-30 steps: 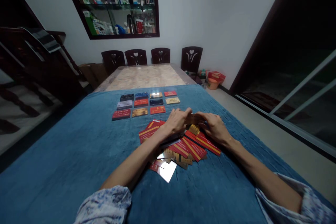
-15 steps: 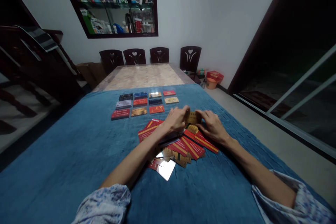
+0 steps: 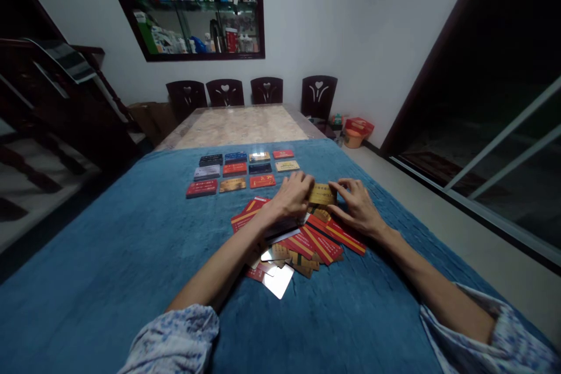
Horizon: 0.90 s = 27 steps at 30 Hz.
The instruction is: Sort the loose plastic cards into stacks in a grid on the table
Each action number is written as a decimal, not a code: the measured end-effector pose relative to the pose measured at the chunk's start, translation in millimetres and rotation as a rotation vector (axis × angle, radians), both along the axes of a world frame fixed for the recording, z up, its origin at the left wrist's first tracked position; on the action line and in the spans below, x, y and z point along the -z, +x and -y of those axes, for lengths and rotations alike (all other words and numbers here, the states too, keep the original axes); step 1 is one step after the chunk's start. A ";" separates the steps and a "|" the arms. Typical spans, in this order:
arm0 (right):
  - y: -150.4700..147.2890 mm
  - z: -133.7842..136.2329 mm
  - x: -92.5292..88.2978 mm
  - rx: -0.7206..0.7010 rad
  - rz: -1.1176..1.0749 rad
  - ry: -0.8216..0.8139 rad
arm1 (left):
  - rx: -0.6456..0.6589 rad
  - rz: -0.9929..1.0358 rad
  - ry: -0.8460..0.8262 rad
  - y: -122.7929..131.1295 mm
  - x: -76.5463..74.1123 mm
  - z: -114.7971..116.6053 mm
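Note:
Between my two hands a gold card (image 3: 322, 193) is held up, tilted, above a loose pile. My left hand (image 3: 293, 194) grips its left edge, with the fingertips partly hidden. My right hand (image 3: 357, 206) pinches its right edge between thumb and fingers. Below lie scattered red cards (image 3: 322, 243) with yellow stripes, gold-brown cards (image 3: 302, 261) and a shiny white card (image 3: 279, 281) at the near side. My left wrist covers part of the pile. Beyond it, sorted card stacks stand in rows, among them a dark red stack (image 3: 201, 189) and a gold stack (image 3: 232, 185).
A blue cloth (image 3: 131, 245) covers the near part of the table; the far end shows a bare stone-patterned top (image 3: 245, 123). Several dark chairs (image 3: 319, 96) line the far side. A sliding door (image 3: 482, 181) is on the right, a wall cabinet (image 3: 201, 58) ahead.
The gold card has tilted, so its face now catches more light and shows its print. Both hands have shifted only slightly; the stacks stay put.

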State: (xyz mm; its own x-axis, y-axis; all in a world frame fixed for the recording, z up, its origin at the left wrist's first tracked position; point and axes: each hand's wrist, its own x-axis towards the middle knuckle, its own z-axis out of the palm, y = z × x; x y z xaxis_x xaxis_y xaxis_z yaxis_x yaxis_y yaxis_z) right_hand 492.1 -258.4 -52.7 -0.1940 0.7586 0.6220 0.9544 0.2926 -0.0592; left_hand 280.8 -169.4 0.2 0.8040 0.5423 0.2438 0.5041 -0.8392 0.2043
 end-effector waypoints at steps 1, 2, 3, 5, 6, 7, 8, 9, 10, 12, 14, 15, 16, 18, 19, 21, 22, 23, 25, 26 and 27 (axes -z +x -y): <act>0.4 -0.2 -0.3 -0.006 0.008 0.000 | 0.003 -0.007 0.017 -0.2 0.0 -0.7; 0.7 -0.5 -0.9 -0.013 0.017 0.000 | 0.007 -0.017 0.033 -0.4 -0.5 -1.0; 0.9 -0.7 -1.6 -0.020 0.026 0.001 | 0.012 -0.029 0.045 -0.7 -1.3 -1.1; 0.9 -1.2 -3.5 -0.030 0.036 -0.002 | 0.021 -0.054 0.058 -1.7 -4.2 -0.4; 0.8 -1.5 -4.5 -0.033 0.037 -0.006 | 0.024 -0.064 0.057 -2.5 -6.0 0.1; 0.8 -1.8 -5.5 -0.037 0.036 -0.011 | 0.026 -0.072 0.053 -3.5 -7.8 0.6; 0.7 -2.3 -6.4 -0.040 0.035 -0.017 | 0.029 -0.077 0.047 -4.5 -9.4 0.9; 0.6 -3.0 -7.2 -0.043 0.036 -0.022 | 0.032 -0.079 0.041 -5.7 -10.7 1.1; 0.5 -3.9 -7.9 -0.047 0.037 -0.027 | 0.034 -0.079 0.037 -7.0 -11.6 1.1; 0.2 -6.0 -9.0 -0.059 0.043 -0.038 | 0.034 -0.075 0.028 -9.7 -12.4 0.8; -0.8 -8.5 -10.4 -0.072 0.045 -0.051 | 0.028 -0.069 0.020 -13.1 -12.6 0.5; -1.8 -9.7 -11.4 -0.078 0.045 -0.058 | 0.022 -0.068 0.015 -15.2 -13.0 0.5; -3.1 -10.8 -12.7 -0.085 0.046 -0.068 | 0.016 -0.069 0.011 -17.6 -13.7 0.7; -7.2 -12.9 -16.4 -0.103 0.050 -0.091 | 0.002 -0.085 0.009 -23.5 -16.5 1.7; -9.9 -14.0 -18.8 -0.116 0.055 -0.107 | -0.004 -0.101 0.011 -27.0 -18.4 2.4; -16.5 -16.4 -24.3 -0.135 0.071 -0.141 | -0.015 -0.140 0.020 -34.8 -22.9 3.8; -20.3 -17.9 -27.3 -0.142 0.081 -0.159 | -0.022 -0.157 0.025 -39.0 -25.1 4.3; -24.3 -19.8 -30.2 -0.146 0.091 -0.178 | -0.032 -0.172 0.028 -43.3 -27.2 4.5; -32.8 -24.8 -35.9 -0.163 0.106 -0.216 | -0.056 -0.196 0.030 -52.3 -30.6 3.7; -37.0 -28.0 -38.4 -0.175 0.111 -0.235 | -0.069 -0.205 0.032 -56.9 -32.0 2.6; -41.4 -31.6 -40.7 -0.189 0.115 -0.253 | -0.081 -0.214 0.034 -61.7 -33.1 1.1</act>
State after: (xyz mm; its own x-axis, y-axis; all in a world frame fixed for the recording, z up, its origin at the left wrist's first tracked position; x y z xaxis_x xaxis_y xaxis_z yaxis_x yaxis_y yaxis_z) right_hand 450.7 -226.9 -12.0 -0.4042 0.8301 0.3840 0.8892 0.4551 -0.0478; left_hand 219.2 -170.5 33.4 0.7936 0.6014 0.0919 0.5987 -0.7989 0.0579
